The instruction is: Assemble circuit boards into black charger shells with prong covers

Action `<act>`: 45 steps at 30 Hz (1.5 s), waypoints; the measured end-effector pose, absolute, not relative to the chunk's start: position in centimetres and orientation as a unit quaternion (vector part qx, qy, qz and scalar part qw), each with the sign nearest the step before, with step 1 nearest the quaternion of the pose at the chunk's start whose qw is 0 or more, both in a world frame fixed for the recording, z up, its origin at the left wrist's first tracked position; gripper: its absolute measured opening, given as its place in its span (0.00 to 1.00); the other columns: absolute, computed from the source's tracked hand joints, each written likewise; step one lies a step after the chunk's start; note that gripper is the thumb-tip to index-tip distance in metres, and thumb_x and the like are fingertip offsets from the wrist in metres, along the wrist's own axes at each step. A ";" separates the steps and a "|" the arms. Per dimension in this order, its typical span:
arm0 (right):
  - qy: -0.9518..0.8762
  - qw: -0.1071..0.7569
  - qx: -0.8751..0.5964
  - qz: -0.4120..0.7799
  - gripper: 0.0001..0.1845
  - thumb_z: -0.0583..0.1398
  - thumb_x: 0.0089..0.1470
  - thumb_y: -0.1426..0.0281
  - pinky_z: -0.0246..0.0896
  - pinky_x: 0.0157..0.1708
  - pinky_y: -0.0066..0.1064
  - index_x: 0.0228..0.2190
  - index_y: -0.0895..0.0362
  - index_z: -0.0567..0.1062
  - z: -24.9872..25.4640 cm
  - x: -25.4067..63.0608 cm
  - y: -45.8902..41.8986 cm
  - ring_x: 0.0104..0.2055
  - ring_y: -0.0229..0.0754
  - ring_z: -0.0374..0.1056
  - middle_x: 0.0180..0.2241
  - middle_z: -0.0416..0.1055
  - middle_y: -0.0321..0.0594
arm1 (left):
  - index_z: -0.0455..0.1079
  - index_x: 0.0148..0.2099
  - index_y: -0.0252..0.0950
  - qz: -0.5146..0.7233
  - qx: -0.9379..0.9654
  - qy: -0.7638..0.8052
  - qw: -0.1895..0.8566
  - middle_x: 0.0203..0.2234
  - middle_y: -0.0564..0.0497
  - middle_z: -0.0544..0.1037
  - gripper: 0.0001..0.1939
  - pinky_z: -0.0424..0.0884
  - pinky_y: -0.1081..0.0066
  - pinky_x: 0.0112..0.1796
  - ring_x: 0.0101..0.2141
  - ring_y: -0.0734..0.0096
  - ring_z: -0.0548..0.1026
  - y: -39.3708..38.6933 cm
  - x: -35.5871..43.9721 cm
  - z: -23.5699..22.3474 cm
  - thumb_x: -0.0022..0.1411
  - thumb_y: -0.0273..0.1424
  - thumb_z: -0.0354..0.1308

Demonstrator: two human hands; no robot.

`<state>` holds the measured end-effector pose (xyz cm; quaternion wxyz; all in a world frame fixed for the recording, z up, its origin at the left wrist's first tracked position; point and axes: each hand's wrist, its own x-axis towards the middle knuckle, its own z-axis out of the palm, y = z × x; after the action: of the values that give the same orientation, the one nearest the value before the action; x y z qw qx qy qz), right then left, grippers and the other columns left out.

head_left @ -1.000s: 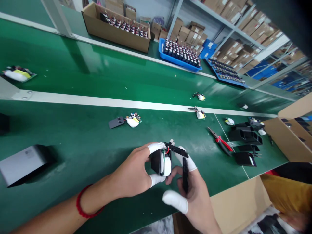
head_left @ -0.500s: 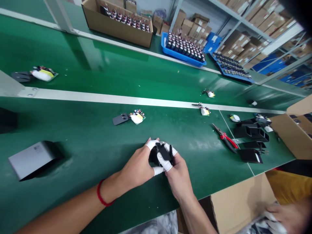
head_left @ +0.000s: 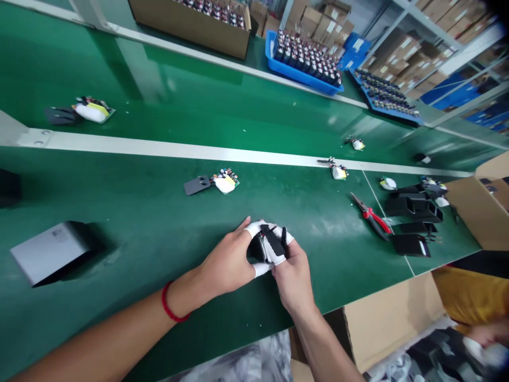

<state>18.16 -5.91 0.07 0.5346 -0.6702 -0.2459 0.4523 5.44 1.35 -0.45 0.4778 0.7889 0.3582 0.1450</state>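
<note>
My left hand (head_left: 228, 260) and my right hand (head_left: 293, 276) meet over the near edge of the green bench. Between them they grip a small black charger housing (head_left: 258, 248) with a white part inside. White cots cover several fingertips. My right thumb presses a black cover piece (head_left: 274, 242) onto the housing's top. A red cord circles my left wrist. Just beyond lies a loose circuit board with a black plate (head_left: 214, 183).
Red-handled pliers (head_left: 369, 215) and several black housings (head_left: 415, 212) lie to the right. A grey box (head_left: 50, 252) sits at left. More board assemblies (head_left: 85, 111) lie on the belt. Blue trays (head_left: 302, 66) and a cardboard box (head_left: 191, 21) line the far side. Another person's hand (head_left: 485, 334) shows at lower right.
My right hand has closed in on the housing and folded the black cover down onto it. The view has shifted slightly, so everything sits lower and to the right.
</note>
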 end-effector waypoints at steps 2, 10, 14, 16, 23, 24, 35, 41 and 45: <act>-0.225 0.533 -0.672 0.463 0.20 0.68 0.50 0.57 0.54 0.20 0.23 0.42 0.57 0.78 0.2 18.5 -6.2 0.22 0.34 0.60 0.22 0.69 0.32 | 0.62 0.62 0.36 0.149 0.791 0.361 0.472 0.59 0.42 0.73 0.33 0.68 0.54 0.59 0.65 0.47 0.60 1.3 5.5 -0.5 0.55 0.35 0.64; -0.213 0.538 -0.664 0.474 0.25 0.67 0.50 0.56 0.35 0.14 0.22 0.45 0.60 0.76 0.6 19.9 -8.3 0.16 0.29 0.44 0.14 0.57 0.25 | 0.63 0.62 0.38 0.168 0.787 0.357 0.474 0.58 0.46 0.75 0.31 0.67 0.56 0.60 0.65 0.48 0.61 1.2 5.5 -0.6 0.57 0.36 0.63; -0.230 0.534 -0.699 0.416 0.18 0.66 0.53 0.58 0.40 0.14 0.22 0.40 0.58 0.79 1.2 20.1 -8.5 0.15 0.30 0.48 0.13 0.58 0.25 | 0.62 0.64 0.37 0.167 0.786 0.353 0.479 0.59 0.45 0.73 0.32 0.66 0.56 0.61 0.65 0.49 0.60 1.3 5.4 -0.6 0.58 0.35 0.62; -0.248 0.587 -0.695 0.332 0.16 0.61 0.59 0.58 0.52 0.16 0.25 0.36 0.57 0.81 2.3 21.1 -8.8 0.17 0.34 0.58 0.18 0.67 0.33 | 0.63 0.63 0.36 0.168 0.796 0.331 0.479 0.60 0.44 0.72 0.32 0.63 0.55 0.62 0.65 0.50 0.61 1.4 5.4 -0.6 0.57 0.34 0.62; -0.338 0.588 -0.665 0.314 0.22 0.58 0.62 0.55 0.58 0.10 0.29 0.32 0.59 0.81 5.0 23.9 -10.6 0.13 0.40 0.64 0.14 0.70 0.40 | 0.60 0.65 0.41 0.155 0.806 0.300 0.486 0.63 0.45 0.68 0.34 0.62 0.51 0.63 0.66 0.49 0.56 1.6 5.0 -0.9 0.57 0.32 0.60; -0.345 0.580 -0.652 0.344 0.18 0.60 0.61 0.58 0.60 0.09 0.30 0.34 0.59 0.81 5.0 23.9 -10.8 0.13 0.42 0.66 0.16 0.72 0.41 | 0.60 0.66 0.41 0.154 0.804 0.302 0.489 0.63 0.45 0.68 0.34 0.62 0.51 0.63 0.67 0.49 0.55 1.6 5.0 -1.1 0.57 0.32 0.60; -0.436 0.514 -0.676 0.297 0.04 0.64 0.57 0.71 0.74 0.19 0.33 0.36 0.57 0.80 4.0 23.3 -9.7 0.16 0.43 0.72 0.20 0.77 0.38 | 0.61 0.66 0.41 0.151 0.796 0.306 0.500 0.64 0.46 0.66 0.33 0.62 0.50 0.63 0.67 0.49 0.54 1.4 4.9 -1.4 0.58 0.32 0.60; -0.440 0.476 -0.704 0.288 0.08 0.64 0.58 0.68 0.73 0.18 0.31 0.28 0.56 0.80 4.7 23.2 -9.1 0.15 0.41 0.71 0.17 0.75 0.36 | 0.62 0.66 0.37 0.150 0.805 0.300 0.490 0.64 0.42 0.66 0.33 0.61 0.50 0.63 0.67 0.48 0.54 1.5 4.9 -1.3 0.58 0.32 0.59; -0.503 0.487 -0.665 0.258 0.06 0.62 0.58 0.74 0.71 0.15 0.28 0.33 0.55 0.81 4.7 24.0 -9.0 0.14 0.40 0.71 0.17 0.76 0.35 | 0.61 0.66 0.39 0.135 0.803 0.306 0.493 0.64 0.45 0.66 0.33 0.62 0.50 0.62 0.67 0.49 0.53 1.5 4.9 -1.4 0.59 0.33 0.59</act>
<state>24.03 -9.00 4.72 0.4870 -0.6655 -0.5033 0.2582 4.92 1.45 -1.36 0.4931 0.8030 0.3064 0.1348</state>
